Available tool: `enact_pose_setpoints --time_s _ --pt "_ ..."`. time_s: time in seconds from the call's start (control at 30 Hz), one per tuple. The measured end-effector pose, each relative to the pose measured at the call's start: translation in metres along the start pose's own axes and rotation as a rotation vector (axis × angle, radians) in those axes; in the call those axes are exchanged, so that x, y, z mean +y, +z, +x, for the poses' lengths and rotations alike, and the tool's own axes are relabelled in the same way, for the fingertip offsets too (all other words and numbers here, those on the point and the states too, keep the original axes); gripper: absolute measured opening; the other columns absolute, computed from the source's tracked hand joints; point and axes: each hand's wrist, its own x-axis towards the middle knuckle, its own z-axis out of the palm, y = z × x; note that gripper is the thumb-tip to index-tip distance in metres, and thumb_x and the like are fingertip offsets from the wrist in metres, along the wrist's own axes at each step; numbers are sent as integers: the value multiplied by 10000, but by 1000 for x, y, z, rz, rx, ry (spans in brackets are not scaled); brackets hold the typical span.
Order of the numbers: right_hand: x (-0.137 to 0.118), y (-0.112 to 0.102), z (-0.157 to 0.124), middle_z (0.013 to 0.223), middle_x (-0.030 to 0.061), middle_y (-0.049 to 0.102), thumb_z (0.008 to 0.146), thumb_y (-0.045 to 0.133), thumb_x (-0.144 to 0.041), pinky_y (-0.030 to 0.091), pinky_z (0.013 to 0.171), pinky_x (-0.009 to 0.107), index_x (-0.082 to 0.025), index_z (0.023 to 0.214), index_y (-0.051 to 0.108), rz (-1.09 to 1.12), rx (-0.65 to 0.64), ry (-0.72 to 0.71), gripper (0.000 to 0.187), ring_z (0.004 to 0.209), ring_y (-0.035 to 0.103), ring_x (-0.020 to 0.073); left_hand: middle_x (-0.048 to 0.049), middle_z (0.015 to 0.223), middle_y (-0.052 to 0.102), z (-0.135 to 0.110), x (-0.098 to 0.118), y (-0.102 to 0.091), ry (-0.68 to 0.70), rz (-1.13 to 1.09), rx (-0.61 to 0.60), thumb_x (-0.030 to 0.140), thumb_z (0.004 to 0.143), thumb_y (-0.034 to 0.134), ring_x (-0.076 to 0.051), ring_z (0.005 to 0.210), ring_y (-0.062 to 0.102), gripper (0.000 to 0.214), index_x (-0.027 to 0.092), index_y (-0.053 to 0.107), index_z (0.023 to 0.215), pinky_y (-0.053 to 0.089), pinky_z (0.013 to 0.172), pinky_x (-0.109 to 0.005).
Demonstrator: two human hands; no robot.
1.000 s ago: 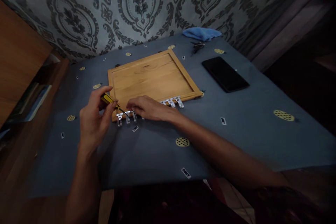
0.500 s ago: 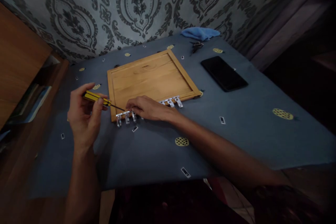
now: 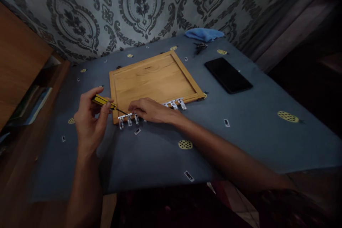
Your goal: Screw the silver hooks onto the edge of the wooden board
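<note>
A yellow-and-black-handled screwdriver [image 3: 103,101] is gripped in the fingers of my left hand [image 3: 89,124], its thin shaft slanting down to the right. The tip meets the left part of a silver metal hook rail [image 3: 174,104], close to my right fingers. This rail, with several dangling metal hooks, runs along the near edge of a framed wooden board [image 3: 152,78] lying flat on the table. Over the rail's middle lies my right hand [image 3: 151,109], fingers curled down onto it and hiding that stretch. Whether it also pinches something small is hidden.
On the patterned blue-grey tablecloth [image 3: 213,146], a black phone [image 3: 228,75] lies right of the board. Behind it are a small dark object [image 3: 200,47], perhaps keys, and a blue cloth [image 3: 204,34]. Wooden furniture [image 3: 24,60] stands at the left; a patterned wall closes the back.
My left hand has shifted slightly right and down with the screwdriver, bringing its tip onto the hook rail. My right hand and the board stay where they were.
</note>
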Motion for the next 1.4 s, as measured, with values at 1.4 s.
enact_pose_setpoints --time_s 1.4 --pt "-2 -1 0 1122 127 795 974 516 -40 479 863 308 -135 1145 728 -1 8 7 288 1024 709 217 -18 1000 702 3 13 -4 -37 -138 161 385 931 745 -158 720 717 309 314 635 1211 592 604 -326"
